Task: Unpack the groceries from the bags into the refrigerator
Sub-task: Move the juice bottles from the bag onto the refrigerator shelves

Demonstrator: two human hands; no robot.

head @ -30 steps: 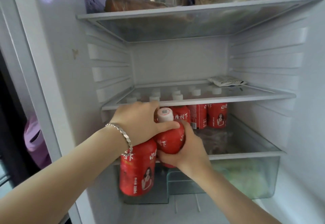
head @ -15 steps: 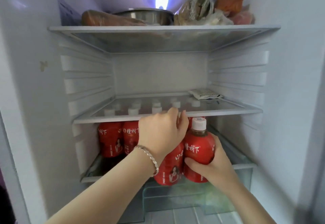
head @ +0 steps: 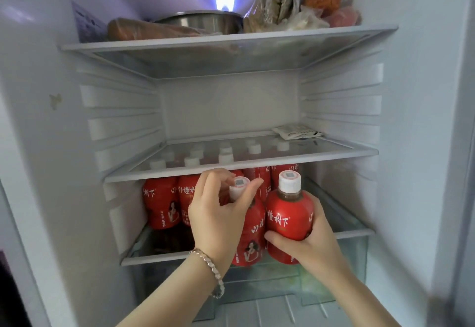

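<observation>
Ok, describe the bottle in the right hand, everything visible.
The bottle looks plastic, wrapped in a red label with white characters; dark drink shows at the neck under a white ribbed cap with a printed square on top. It is about upright at the front of the lower shelf, the right hand curled round its lower body, close beside the neighbouring bottle the left hand holds.

Steel pot (head: 203,22), white sachet (head: 297,131), silver bracelet (head: 212,270)

Worn on the head, set close before the open refrigerator (head: 231,105), facing straight into its cavity, wide-angled, taking in both side walls left and right, from the top shelf (head: 226,42) far and high to the crisper drawer (head: 352,270) near and low.
</observation>
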